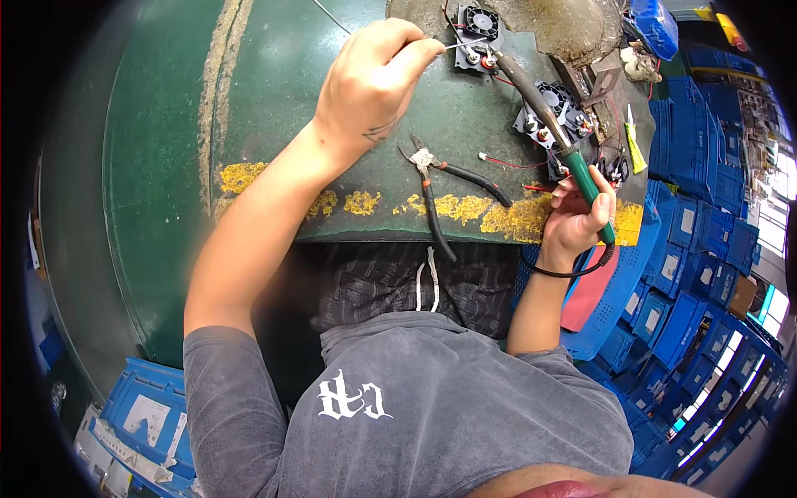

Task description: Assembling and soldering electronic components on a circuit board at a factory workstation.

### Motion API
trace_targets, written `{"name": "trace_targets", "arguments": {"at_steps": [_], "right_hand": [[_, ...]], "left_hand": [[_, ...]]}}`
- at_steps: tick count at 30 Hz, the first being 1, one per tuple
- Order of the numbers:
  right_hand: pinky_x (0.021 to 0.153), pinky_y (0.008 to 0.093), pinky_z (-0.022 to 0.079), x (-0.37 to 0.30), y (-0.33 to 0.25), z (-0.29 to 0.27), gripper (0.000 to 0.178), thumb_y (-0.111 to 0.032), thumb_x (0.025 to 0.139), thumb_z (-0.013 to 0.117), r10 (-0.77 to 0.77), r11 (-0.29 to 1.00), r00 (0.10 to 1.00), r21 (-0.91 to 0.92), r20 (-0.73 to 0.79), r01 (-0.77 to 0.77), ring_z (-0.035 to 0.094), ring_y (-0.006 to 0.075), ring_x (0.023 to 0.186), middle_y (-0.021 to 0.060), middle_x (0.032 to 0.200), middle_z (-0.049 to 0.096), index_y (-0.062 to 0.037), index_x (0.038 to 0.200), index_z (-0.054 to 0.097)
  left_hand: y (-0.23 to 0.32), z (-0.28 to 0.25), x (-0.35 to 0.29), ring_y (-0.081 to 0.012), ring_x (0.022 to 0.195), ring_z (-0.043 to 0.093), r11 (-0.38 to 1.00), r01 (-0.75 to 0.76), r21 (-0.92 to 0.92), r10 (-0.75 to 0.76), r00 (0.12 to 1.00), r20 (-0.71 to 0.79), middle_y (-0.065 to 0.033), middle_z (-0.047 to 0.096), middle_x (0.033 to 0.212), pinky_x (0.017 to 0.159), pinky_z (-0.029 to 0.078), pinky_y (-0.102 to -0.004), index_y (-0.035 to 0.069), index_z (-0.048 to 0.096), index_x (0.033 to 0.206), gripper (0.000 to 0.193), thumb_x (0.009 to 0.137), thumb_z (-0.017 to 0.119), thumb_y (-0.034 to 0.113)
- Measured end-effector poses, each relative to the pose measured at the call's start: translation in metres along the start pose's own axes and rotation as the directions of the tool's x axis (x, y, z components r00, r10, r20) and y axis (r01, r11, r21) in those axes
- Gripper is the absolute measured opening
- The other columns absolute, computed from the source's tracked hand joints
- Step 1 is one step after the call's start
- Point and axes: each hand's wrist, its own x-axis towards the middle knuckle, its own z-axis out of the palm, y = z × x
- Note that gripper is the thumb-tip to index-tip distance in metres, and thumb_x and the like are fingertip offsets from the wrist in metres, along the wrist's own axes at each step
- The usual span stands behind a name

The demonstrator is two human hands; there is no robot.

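Note:
My left hand (369,79) is closed, pinching a thin silver wire (466,44), which looks like solder. The wire sticks out past the fingertips toward a small circuit board with a black fan (481,22) at the far side of the table. In my right hand (577,220) is a soldering iron (583,178) with a green handle and a black cord. Its tip meets the board's near edge, close to the wire's end; whether the two touch is too small to tell. Diagonal cutters (423,159) with black handles lie spread between my arms, one handle overhanging the table edge.
More fan boards (558,101) with red and black wires lie right of the iron. A loose two-wire lead (506,162) and a yellow-handled tool (635,148) rest on the green table (282,91). Blue bins (693,133) are stacked to the right; a blue crate (149,415) stands at lower left.

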Motion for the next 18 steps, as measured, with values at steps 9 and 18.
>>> {"name": "trace_targets", "arguments": {"at_steps": [9,18], "right_hand": [[0.05,0.0285,0.049,0.001,0.004,-0.001,0.051,-0.044,0.097,0.055,-0.002,1.0,1.0,0.021,-0.006,0.002,0.062,0.0206,0.058,0.0165,0.077,0.069,0.003,0.116,0.064],[0.052,0.0292,0.049,0.004,0.007,-0.005,0.059,-0.052,0.096,0.056,0.029,0.989,1.0,0.142,0.011,-0.031,0.065,0.0214,0.064,0.0149,0.083,0.07,0.0008,0.122,0.062]], "left_hand": [[0.012,-0.008,0.006,-0.0253,0.086,0.063,0.995,0.091,0.04,-0.092,0.996,0.007,-0.0101,0.059,0.101,0.071,0.054,-0.0344,0.005,0.073,0.104,0.027,0.079,0.078,-0.004],[0.01,-0.01,0.005,-0.0279,0.092,0.061,0.995,0.086,0.041,-0.086,0.996,-0.003,-0.0117,0.057,0.104,0.077,0.054,-0.036,0.004,0.071,0.105,0.026,0.081,0.074,-0.005]]}}
